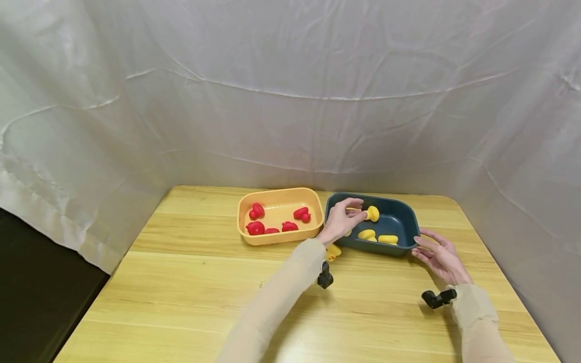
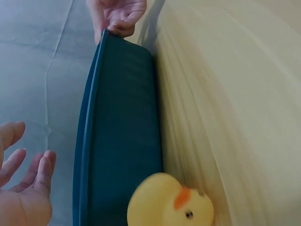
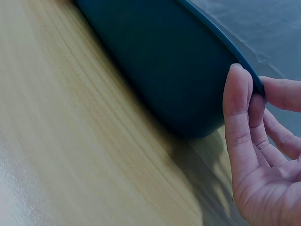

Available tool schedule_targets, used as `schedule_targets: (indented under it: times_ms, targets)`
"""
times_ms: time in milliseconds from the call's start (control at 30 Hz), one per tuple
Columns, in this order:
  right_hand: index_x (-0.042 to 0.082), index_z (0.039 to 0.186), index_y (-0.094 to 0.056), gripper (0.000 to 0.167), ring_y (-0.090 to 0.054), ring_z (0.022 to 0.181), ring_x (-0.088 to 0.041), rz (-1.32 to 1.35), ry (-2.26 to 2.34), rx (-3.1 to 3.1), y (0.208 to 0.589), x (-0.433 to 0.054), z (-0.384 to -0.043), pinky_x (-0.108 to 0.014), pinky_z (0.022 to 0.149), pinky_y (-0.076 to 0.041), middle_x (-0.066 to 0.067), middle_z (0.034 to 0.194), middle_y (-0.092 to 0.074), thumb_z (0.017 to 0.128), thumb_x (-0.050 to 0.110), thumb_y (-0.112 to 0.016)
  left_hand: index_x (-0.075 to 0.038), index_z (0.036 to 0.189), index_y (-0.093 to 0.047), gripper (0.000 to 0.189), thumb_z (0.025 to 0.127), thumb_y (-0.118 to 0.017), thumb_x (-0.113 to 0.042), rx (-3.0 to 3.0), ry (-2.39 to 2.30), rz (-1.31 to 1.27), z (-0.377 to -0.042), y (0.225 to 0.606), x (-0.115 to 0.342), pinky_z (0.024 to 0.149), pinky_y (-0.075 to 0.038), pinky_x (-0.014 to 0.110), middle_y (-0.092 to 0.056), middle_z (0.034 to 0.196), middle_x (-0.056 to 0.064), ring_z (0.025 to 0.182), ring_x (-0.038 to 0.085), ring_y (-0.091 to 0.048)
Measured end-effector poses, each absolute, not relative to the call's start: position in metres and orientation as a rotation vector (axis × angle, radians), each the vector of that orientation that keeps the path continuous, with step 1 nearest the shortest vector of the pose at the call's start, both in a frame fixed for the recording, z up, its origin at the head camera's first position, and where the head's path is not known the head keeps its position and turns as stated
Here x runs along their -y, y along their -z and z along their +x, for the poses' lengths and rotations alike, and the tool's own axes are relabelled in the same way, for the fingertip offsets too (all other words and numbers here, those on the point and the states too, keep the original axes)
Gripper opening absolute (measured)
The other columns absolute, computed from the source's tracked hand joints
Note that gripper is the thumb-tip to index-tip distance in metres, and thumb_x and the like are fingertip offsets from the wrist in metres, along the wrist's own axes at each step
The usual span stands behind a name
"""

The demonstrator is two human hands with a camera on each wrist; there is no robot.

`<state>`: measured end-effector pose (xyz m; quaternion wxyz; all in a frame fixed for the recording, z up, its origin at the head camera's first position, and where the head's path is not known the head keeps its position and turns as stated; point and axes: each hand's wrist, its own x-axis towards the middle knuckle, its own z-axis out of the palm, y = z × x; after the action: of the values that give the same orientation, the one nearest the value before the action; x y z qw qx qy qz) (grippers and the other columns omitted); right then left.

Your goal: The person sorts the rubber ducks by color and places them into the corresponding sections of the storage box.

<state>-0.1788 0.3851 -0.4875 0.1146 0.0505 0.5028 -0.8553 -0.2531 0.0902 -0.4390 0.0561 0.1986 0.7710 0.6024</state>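
Observation:
My left hand (image 1: 342, 219) reaches over a dark blue bin (image 1: 406, 222), its fingers spread apart in the left wrist view with nothing between them. Right beside its fingertips in the head view is a yellow toy duck (image 1: 372, 214). More yellow toys (image 1: 388, 239) lie in the bin, partly hidden by its front wall. Thumb and fingers of my right hand (image 1: 442, 257) pinch the bin's right rim (image 3: 235, 52). Outside the bin, against its front left, another yellow duck (image 2: 164, 202) with an orange beak sits on the table, partly covered by my left wrist in the head view.
An orange bin (image 1: 277, 239) holding several red toys (image 1: 255, 228) stands left of the blue one. Both are near the back of the wooden table (image 1: 190, 282). Pale fabric (image 1: 290, 126) hangs behind and at the sides.

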Motion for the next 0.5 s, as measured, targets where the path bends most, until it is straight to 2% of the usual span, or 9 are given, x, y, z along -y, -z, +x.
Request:
schedule_targets:
  times_ms: [167, 367, 500]
  targets:
    - [0.020, 0.119, -0.066, 0.030, -0.075, 0.078, -0.018, 0.163, 2.501, -1.476, 0.487, -0.386, -0.178, -0.025, 0.077, -0.063, -0.005, 0.093, -0.073, 0.104, 0.001, -0.049, -0.008, 0.134, -0.060, 0.039, 0.097, -0.068, -0.016, -2.340, -1.780, 0.698, -0.246, 0.439, -0.077, 0.098, -0.056, 0.022, -0.066, 0.127, 0.016, 0.114, 0.022, -0.068]
    - [0.020, 0.119, -0.067, 0.030, -0.075, 0.078, -0.018, 0.161, 2.503, -1.474, 0.487, -0.386, -0.178, -0.026, 0.077, -0.063, -0.006, 0.093, -0.073, 0.103, 0.001, -0.050, -0.003, 0.135, -0.059, 0.041, 0.096, -0.069, -0.014, -2.363, -1.713, 0.843, -0.235, 0.444, -0.056, 0.107, -0.053, 0.033, -0.066, 0.128, 0.017, 0.119, 0.028, -0.065]
    - [0.020, 0.120, -0.066, 0.029, -0.075, 0.079, -0.018, 0.159, 2.495, -1.472, 0.487, -0.386, -0.178, -0.025, 0.078, -0.063, -0.006, 0.094, -0.073, 0.104, 0.002, -0.050, -0.002, 0.135, -0.059, 0.043, 0.095, -0.070, -0.013, -2.383, -1.659, 0.904, -0.227, 0.451, -0.039, 0.109, -0.051, 0.040, -0.066, 0.129, 0.019, 0.120, 0.030, -0.064]
